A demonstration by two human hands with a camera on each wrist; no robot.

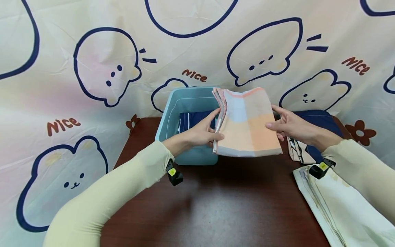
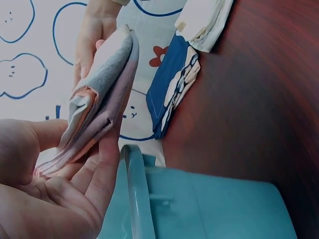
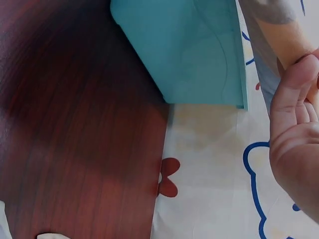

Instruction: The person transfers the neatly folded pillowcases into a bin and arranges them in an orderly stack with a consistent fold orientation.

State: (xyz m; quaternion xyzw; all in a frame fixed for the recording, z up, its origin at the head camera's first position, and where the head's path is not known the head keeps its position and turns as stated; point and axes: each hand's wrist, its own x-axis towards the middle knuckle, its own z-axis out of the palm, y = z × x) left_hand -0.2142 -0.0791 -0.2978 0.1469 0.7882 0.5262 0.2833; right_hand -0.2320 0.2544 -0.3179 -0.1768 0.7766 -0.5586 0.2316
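A folded cloth [image 1: 247, 123] with peach, light blue and grey blocks is held up between both hands, above the table and partly in front of the teal bin [image 1: 195, 156]. My left hand [image 1: 203, 130] pinches its folded left edge, thumb on one face and fingers on the other. The left wrist view shows the stacked layers of the cloth [image 2: 107, 89] end-on. At its right edge, my right hand [image 1: 293, 127] pinches the cloth, thumb on the near face. Inside the bin lies a folded navy cloth [image 1: 197, 120] with white stripes, partly hidden by my left hand.
To the right, a folded navy cloth with a patterned side [image 1: 318, 120] lies at the back of the dark wooden table [image 1: 216, 206]. Nearer, a folded cream cloth [image 1: 348, 202] lies along the right edge. A printed curtain [image 1: 185, 58] hangs behind the table.
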